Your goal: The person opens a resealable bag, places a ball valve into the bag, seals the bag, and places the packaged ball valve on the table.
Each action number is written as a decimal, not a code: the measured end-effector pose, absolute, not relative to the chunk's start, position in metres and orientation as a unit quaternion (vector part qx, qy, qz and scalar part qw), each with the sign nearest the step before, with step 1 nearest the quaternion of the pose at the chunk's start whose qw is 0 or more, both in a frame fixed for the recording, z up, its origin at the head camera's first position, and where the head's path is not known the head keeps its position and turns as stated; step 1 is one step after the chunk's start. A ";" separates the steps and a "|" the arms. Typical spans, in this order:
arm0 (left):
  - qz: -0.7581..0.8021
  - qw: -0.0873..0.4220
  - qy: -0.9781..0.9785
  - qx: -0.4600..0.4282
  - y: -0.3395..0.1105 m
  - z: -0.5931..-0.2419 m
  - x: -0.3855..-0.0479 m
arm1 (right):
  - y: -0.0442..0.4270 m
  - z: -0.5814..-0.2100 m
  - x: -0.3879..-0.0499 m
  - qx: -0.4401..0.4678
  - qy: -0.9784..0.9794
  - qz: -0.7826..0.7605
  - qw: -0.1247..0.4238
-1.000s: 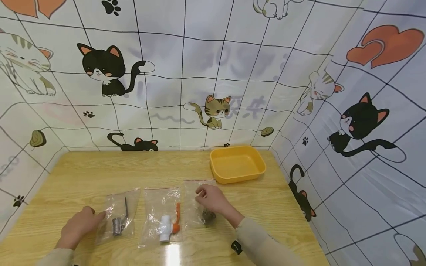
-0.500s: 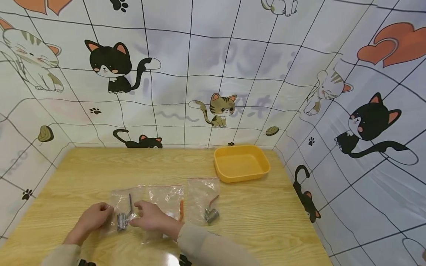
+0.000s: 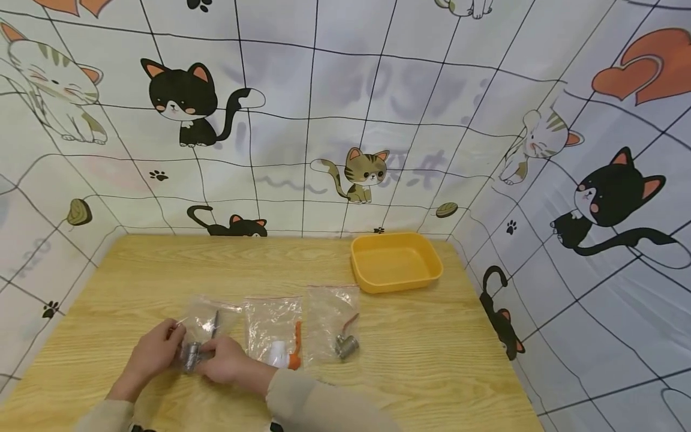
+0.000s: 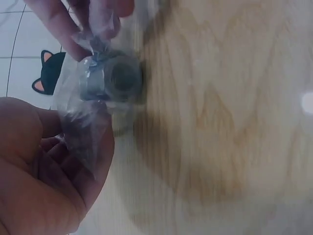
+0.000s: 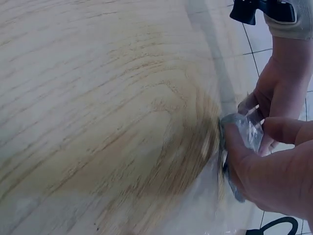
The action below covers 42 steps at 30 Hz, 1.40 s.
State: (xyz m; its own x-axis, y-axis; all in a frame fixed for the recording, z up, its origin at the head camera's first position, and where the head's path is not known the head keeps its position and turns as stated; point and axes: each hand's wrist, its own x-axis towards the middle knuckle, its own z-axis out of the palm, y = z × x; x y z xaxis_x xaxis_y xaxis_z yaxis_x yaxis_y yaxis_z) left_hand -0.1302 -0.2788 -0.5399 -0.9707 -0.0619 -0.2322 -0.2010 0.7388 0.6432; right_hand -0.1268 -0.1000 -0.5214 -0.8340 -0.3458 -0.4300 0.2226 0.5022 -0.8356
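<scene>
A clear zip bag [image 3: 202, 313] holds a grey metal ball valve [image 3: 191, 358] with a dark lever [image 3: 216, 324]. My left hand [image 3: 153, 353] pinches the bag's left side; in the left wrist view, plastic film is bunched between thumb and fingers beside the valve [image 4: 121, 78]. My right hand [image 3: 229, 362] grips the valve's other side through the plastic, as the right wrist view shows at the bag [image 5: 249, 134]. Right of it lies a second bag [image 3: 264, 315] with a white plastic ball valve [image 3: 278, 354], its lower part hidden by my right arm; its handle [image 3: 297, 342] is orange.
A third zip bag [image 3: 324, 306] contains a metal ball valve [image 3: 346, 346] with a red lever. Behind it, a yellow tray [image 3: 396, 264] stands near the back right of the wooden table [image 3: 432, 348]. Cat-patterned sheets [image 3: 302, 138] enclose the table at back and sides.
My right hand has come left from the right bag, across the middle one, to the left bag. Both hands now grip that bag, and its valve has shifted slightly and turned.
</scene>
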 end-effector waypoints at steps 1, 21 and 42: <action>0.346 0.094 0.931 -0.071 -0.282 -0.540 -0.129 | -0.101 -0.521 -0.125 -0.033 0.812 -0.506 0.290; 0.285 0.106 0.950 -0.077 -0.316 -0.558 -0.115 | -0.102 -0.524 -0.117 -0.096 0.869 -0.434 0.219; 0.290 -0.028 0.955 -0.056 -0.280 -0.518 -0.132 | -0.015 -0.481 -0.158 -0.219 0.878 -0.382 0.188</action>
